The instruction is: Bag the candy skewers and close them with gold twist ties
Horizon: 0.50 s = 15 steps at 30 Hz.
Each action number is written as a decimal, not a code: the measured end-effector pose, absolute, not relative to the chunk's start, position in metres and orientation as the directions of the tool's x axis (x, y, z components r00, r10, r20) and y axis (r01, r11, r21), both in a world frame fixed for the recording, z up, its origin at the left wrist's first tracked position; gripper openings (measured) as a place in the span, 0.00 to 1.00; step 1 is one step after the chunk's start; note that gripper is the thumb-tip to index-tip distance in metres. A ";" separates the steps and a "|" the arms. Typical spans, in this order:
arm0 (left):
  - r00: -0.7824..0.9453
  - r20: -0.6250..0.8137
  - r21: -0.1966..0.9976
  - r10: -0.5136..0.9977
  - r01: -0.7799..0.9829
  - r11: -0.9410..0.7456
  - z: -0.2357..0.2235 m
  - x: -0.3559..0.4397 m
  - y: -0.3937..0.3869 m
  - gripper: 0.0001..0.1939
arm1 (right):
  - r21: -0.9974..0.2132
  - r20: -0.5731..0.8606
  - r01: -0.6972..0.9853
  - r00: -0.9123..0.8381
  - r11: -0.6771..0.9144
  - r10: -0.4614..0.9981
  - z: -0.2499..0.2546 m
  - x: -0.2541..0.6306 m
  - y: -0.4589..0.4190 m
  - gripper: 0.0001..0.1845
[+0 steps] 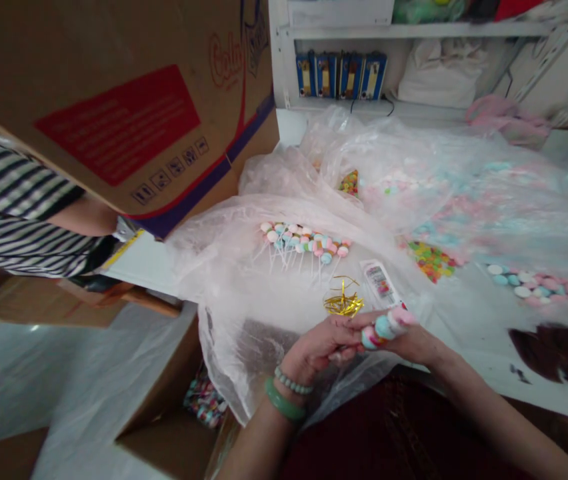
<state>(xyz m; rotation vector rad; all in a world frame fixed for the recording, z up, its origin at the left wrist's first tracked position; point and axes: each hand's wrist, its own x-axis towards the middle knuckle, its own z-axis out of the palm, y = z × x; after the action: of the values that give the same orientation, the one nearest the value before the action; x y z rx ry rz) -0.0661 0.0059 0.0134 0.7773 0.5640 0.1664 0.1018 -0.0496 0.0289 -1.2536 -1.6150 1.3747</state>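
In the head view, your left hand (320, 348) and your right hand (413, 344) are both closed. Together they grip a short stack of round pink, blue and white candies (387, 329), which sits right between them. A green bangle (285, 400) and a bracelet of pale beads (293, 381) are on your left wrist.

Just past your hands lies a curly bunch of shiny gold twist ties (343, 299), with a small clear packet with a printed label (379, 283) beside it. Farther from your hands, a group of pastel candy pops on white sticks (305, 244) rests on a thin, clear plastic sheet (224, 267). To the right of your hands, round pastel candies (529, 285) and a heap of small bright candies (431, 261) lie on the white counter (484, 353).

Left of your hands, a person in a black and white striped shirt (9, 200) is next to a big brown cardboard box (114, 100). Below your left hand is an open cardboard box (164, 427) with candies inside.

Take care here. If your fingers slip, the candy stack could fall into the open box. If the plastic sheet gets tugged, the pops could slide off. If the big box swings low, it could knock them over.
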 end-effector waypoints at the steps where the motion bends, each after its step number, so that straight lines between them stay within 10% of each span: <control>1: 0.866 -0.414 0.711 0.280 0.115 0.694 0.017 -0.070 0.007 0.09 | -0.941 -0.048 0.328 -0.361 0.079 0.931 0.036 0.101 -0.055 0.06; 6: 0.883 -0.443 0.791 0.152 0.306 0.530 0.041 -0.084 0.020 0.11 | -0.772 0.155 0.529 -0.383 0.353 0.911 0.063 0.093 -0.082 0.09; 11: 0.873 -0.308 0.940 0.377 0.341 -0.021 0.064 -0.074 0.022 0.09 | -0.064 0.198 0.690 -0.699 0.721 0.687 0.072 0.098 -0.081 0.10; 13: 0.732 -0.085 0.932 0.676 0.299 -0.207 0.067 -0.061 0.010 0.10 | -0.031 0.204 0.743 -0.650 0.669 0.732 0.073 0.107 -0.065 0.10; 15: 0.500 0.123 0.925 0.857 0.254 -0.281 0.068 -0.044 -0.004 0.08 | -0.260 0.286 0.841 -0.402 0.474 0.870 0.074 0.113 -0.043 0.10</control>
<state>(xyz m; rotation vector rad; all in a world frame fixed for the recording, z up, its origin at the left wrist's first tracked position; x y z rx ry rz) -0.0439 -0.0042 0.0677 1.7973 0.9334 0.7987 0.1132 -0.0432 0.0739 -1.4350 -2.3463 0.1034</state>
